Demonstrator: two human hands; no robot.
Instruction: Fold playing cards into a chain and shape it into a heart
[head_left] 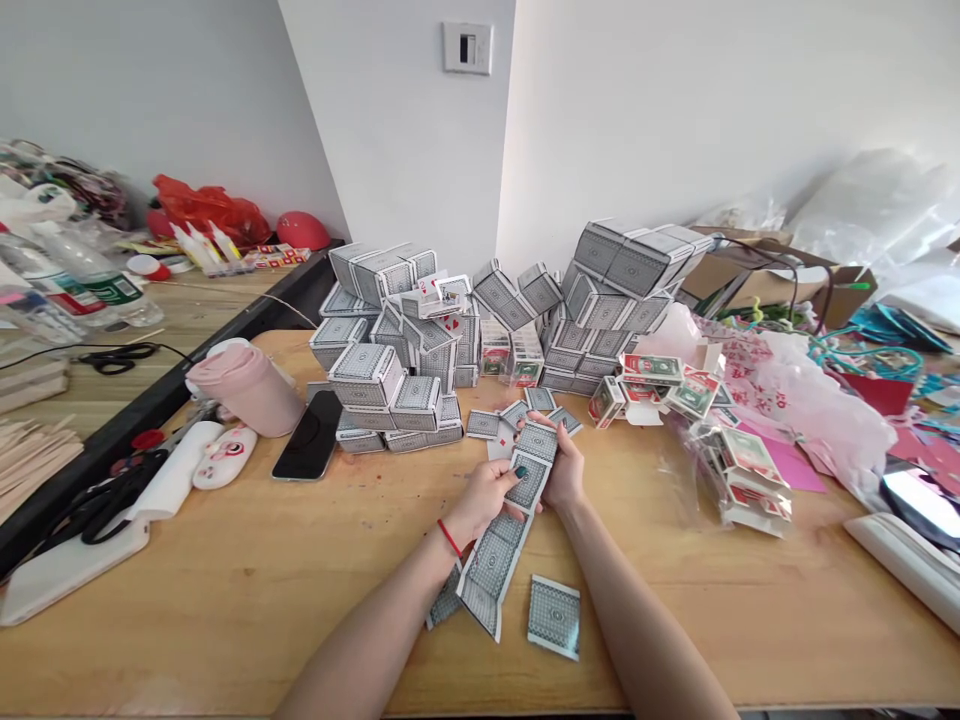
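Note:
At the middle of the wooden table (247, 590), both my hands meet on a line of overlapping grey-backed playing cards (495, 560). My left hand (487, 495), with a red band at the wrist, curls its fingers over the upper cards. My right hand (564, 468) closes on the same cards from the right side. The line of cards runs down toward me, with one loose card (554, 616) lying beside it. More loose cards (501, 425) lie just beyond my fingers.
A heap of grey card boxes (397, 345) and another stack (622, 285) stand at the back. Red-green card packs (660, 385) and plastic bags (787, 400) lie right. A black phone (309, 435), pink roll (244, 388), scissors (97, 505) and bottles (67, 285) are left.

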